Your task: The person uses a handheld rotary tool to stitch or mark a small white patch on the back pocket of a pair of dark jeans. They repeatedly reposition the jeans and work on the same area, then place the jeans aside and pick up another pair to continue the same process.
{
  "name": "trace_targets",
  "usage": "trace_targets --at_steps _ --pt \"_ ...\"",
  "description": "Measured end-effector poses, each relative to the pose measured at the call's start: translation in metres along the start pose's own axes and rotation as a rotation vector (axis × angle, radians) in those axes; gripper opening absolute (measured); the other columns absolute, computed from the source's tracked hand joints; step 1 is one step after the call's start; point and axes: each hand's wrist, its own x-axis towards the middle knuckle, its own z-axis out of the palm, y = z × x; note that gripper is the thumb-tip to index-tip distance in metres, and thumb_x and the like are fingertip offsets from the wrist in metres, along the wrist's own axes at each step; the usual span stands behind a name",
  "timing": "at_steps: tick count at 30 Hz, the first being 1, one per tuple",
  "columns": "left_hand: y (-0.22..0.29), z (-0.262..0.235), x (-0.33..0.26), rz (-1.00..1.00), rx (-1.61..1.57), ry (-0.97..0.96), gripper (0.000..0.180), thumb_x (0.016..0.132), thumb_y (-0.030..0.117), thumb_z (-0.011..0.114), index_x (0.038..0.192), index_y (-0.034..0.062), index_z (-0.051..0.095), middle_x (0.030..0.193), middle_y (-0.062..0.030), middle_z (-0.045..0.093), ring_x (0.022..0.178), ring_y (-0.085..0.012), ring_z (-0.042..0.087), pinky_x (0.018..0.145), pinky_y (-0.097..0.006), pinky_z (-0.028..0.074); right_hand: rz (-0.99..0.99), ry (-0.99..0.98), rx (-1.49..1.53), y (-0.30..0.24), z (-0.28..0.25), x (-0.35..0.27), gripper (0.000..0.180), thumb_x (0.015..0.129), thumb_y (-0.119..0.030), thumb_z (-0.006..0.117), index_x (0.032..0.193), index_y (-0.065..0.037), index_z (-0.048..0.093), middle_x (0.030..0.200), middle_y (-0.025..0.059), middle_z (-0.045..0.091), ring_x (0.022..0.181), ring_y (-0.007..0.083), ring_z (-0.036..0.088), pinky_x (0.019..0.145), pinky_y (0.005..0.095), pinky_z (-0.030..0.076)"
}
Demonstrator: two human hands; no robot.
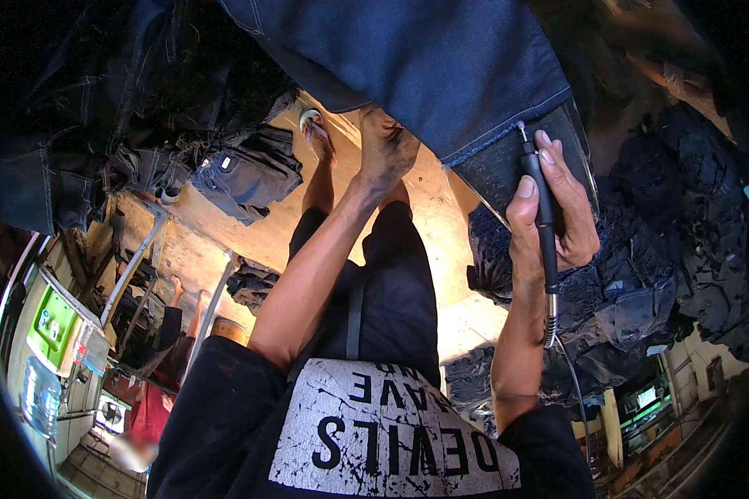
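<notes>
A dark blue denim garment [441, 75] spreads across the top middle, its stitched hem running over a flat dark board [499, 179]. My left hand [389, 148], stained dark, is at the garment's lower edge and appears to grip it; the fingers are mostly hidden by cloth. In my right hand [562, 204] is a slim black rotary tool [543, 195], held like a pen, fingers and thumb along its barrel. The tool's small pale tip meets the cloth at a frayed, lighter stretch of the hem. A thin cable trails from its lower end.
Dark garments hang at the upper left [83, 108], and a folded dark garment [250, 170] lies near my foot. Piles of dark clothing [641, 258] crowd the right side. A metal frame [212, 308] stands at left; beyond it is a person in red [148, 407].
</notes>
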Motion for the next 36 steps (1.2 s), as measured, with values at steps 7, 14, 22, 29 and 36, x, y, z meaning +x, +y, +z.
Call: trace_targets --at_steps 7,14,22,29,36 --pt "-0.006 0.012 -0.012 -0.008 -0.061 0.059 0.002 0.092 0.001 0.073 0.091 0.0011 0.072 0.09 -0.0076 0.075 0.089 -0.0188 0.07 0.086 -0.035 0.05 0.039 0.02 -0.024 -0.003 -0.001 -0.002 0.031 0.093 -0.006 0.073 0.122 0.005 0.076 0.121 0.0265 0.077 0.119 0.0383 0.074 0.112 0.0549 0.053" --pt "0.059 -0.033 0.005 -0.479 0.322 -0.334 0.072 0.095 0.016 0.081 0.153 -0.0041 0.042 0.142 -0.0206 0.063 0.121 -0.0234 0.068 0.106 -0.038 0.053 0.308 0.403 0.398 -0.01 -0.018 0.015 0.035 0.114 -0.024 0.057 0.131 0.005 0.063 0.126 0.0262 0.072 0.121 0.0375 0.071 0.114 0.0503 0.053" --pt "0.243 -0.196 0.062 -0.182 0.596 -0.25 0.044 0.093 0.017 0.082 0.132 0.0038 0.069 0.126 -0.0166 0.072 0.115 -0.0304 0.072 0.1 -0.042 0.057 0.2 0.088 0.08 -0.035 -0.005 0.083 0.046 0.082 -0.015 0.091 0.12 -0.002 0.068 0.115 0.0182 0.074 0.11 0.0356 0.07 0.102 0.0418 0.052" --pt "0.187 -0.159 0.166 0.219 0.832 -0.25 0.073 0.087 0.027 0.085 0.149 0.0039 0.053 0.156 -0.0258 0.048 0.146 -0.0457 0.044 0.122 -0.052 0.038 0.552 0.203 0.184 0.033 -0.095 -0.004 0.033 0.084 -0.014 0.091 0.11 -0.008 0.071 0.097 -0.0024 0.064 0.09 0.0142 0.06 0.085 0.0314 0.051" --pt "0.145 -0.105 0.117 0.41 0.667 -0.375 0.053 0.09 0.046 0.082 0.13 0.014 0.068 0.166 -0.0241 0.037 0.153 -0.0463 0.032 0.125 -0.059 0.024 0.518 0.233 0.09 0.024 -0.123 -0.046 0.039 0.081 -0.017 0.093 0.111 -0.008 0.069 0.106 -0.0003 0.065 0.101 0.0145 0.06 0.095 0.0299 0.048"
